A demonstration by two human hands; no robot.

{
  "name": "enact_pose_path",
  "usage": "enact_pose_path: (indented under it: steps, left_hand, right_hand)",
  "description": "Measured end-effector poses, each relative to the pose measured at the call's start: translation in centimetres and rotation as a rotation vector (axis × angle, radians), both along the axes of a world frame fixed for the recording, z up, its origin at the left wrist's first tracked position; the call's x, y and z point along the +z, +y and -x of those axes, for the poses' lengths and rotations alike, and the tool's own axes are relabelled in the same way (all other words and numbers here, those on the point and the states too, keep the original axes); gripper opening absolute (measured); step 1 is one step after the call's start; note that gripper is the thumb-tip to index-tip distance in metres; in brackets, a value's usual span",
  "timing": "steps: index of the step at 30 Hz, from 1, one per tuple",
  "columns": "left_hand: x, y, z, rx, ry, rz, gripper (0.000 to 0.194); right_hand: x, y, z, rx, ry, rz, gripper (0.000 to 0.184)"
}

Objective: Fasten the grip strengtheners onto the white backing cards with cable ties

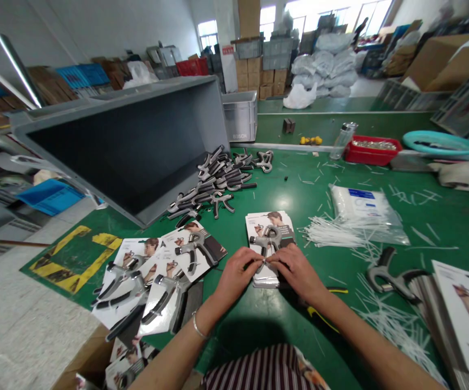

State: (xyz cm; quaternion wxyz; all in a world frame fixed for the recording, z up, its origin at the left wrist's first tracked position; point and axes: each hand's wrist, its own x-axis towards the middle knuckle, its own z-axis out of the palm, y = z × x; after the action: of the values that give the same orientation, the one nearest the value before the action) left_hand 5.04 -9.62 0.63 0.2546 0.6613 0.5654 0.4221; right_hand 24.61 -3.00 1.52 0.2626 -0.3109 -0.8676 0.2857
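In front of me a grey-and-black hand grip strengthener (274, 236) lies on a stack of printed backing cards (265, 283). My left hand (240, 268) and my right hand (295, 268) meet at its near end, fingertips pinched together. What they pinch is too small to make out. Several cards with hand grips on them (197, 252) overlap to the left. Thin white cable ties (335, 232) lie in a loose bunch to the right. Pliers with yellow handles (319, 317) are partly hidden under my right forearm.
A grey crate (136, 146) lies tipped on its side, with a heap of hand grips (222, 179) at its mouth. At right are a bag of cable ties (360, 208), a red tray (372, 154), another hand grip (392, 276) and upright cards (462, 319). A box (83, 355) stands below left.
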Motion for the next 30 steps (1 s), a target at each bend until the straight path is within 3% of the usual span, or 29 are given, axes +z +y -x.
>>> enact_pose_path:
  steps: [8, 15, 30]
  left_hand:
    - [0.27, 0.07, 0.05, 0.000, -0.048, 0.049, 0.014]
    - [0.07, 0.31, 0.22, 0.012, -0.179, 0.154, 0.015]
    - [-0.25, 0.65, 0.56, -0.001, -0.248, 0.201, 0.017]
  right_hand:
    - [-0.16, -0.27, 0.67, -0.120, -0.022, 0.037, 0.007]
    - [0.22, -0.34, -0.02, -0.051, -0.123, -0.075, 0.012]
    - [0.31, -0.22, 0.03, -0.063, -0.110, -0.078, 0.013]
